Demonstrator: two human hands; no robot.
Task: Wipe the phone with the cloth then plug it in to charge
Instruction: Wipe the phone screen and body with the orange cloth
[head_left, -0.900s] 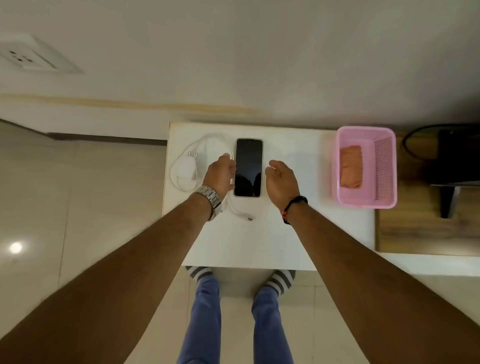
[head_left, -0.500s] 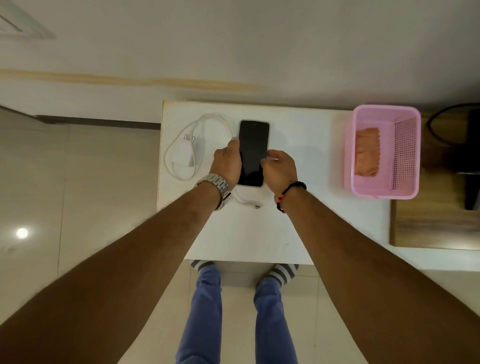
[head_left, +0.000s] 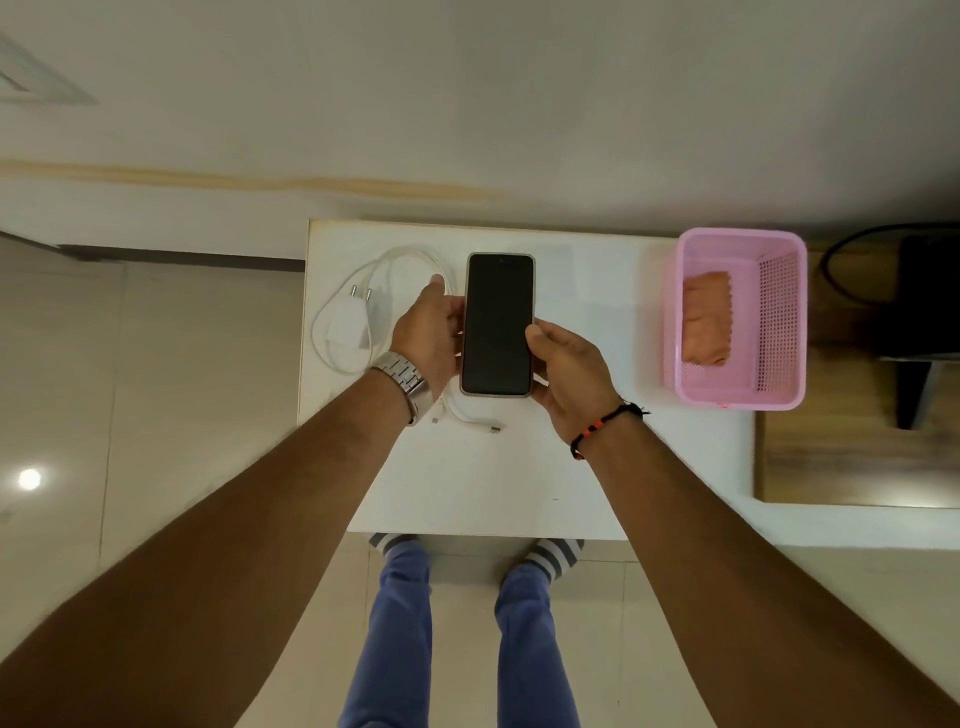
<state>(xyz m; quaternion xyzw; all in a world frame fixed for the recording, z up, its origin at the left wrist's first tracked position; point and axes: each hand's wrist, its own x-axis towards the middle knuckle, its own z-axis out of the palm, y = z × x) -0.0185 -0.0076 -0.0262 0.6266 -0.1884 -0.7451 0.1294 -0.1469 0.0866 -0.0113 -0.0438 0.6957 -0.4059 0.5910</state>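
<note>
A dark-screened phone (head_left: 497, 325) in a light case is held face up over the white table (head_left: 467, 478). My left hand (head_left: 428, 338) grips its left edge and my right hand (head_left: 569, 371) grips its right edge near the lower end. A white charger (head_left: 347, 326) with its looped cable lies left of the phone, and the cable's plug end (head_left: 491, 428) rests below the phone. A folded orange cloth (head_left: 707, 318) lies inside the pink basket (head_left: 779, 322) at the right.
A wooden surface (head_left: 852, 457) adjoins the table on the right, with a black object and cable (head_left: 919, 312) at its far end. The wall runs behind the table. My legs and striped socks show below the table's front edge.
Both hands have closed in from either side onto the phone's edges, and the phone now appears held slightly closer to me. The view has shifted a little.
</note>
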